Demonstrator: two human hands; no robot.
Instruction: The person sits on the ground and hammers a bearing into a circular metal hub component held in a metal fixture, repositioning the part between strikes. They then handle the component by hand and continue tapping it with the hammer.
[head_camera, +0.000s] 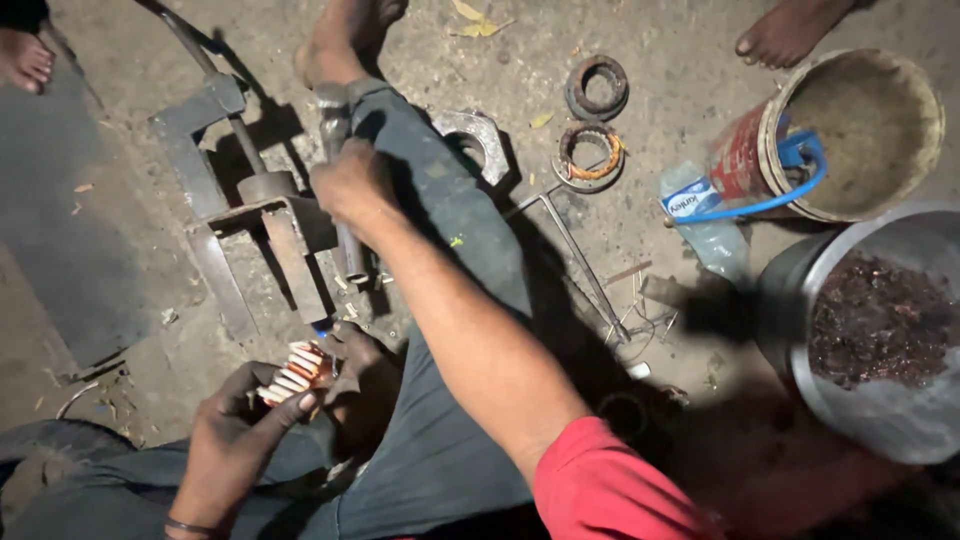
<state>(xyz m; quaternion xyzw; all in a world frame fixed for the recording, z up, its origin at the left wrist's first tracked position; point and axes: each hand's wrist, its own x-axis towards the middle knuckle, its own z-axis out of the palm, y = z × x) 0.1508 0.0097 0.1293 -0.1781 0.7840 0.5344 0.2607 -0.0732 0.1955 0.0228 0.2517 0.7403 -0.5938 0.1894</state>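
Note:
My right hand (352, 185) is closed around a thick metal bar (340, 190) that stands nearly upright beside a rusty steel block stand (265, 235) on the dirt ground. My left hand (240, 430) holds a small copper-wound coil piece (297, 372) with white strips, down near my lap. My leg in dark trousers (450, 240) stretches out between the two hands, with my bare foot (335, 40) at the far end.
Two metal rings (596, 88) (588, 155) and a hex collar (475, 135) lie ahead. At right stand a red bucket (790, 130) with a blue handle, a plastic bottle (700, 215) and a grey tub (880, 400) of dark scrap. Other people's bare feet (790, 30) (22, 55) show at the top.

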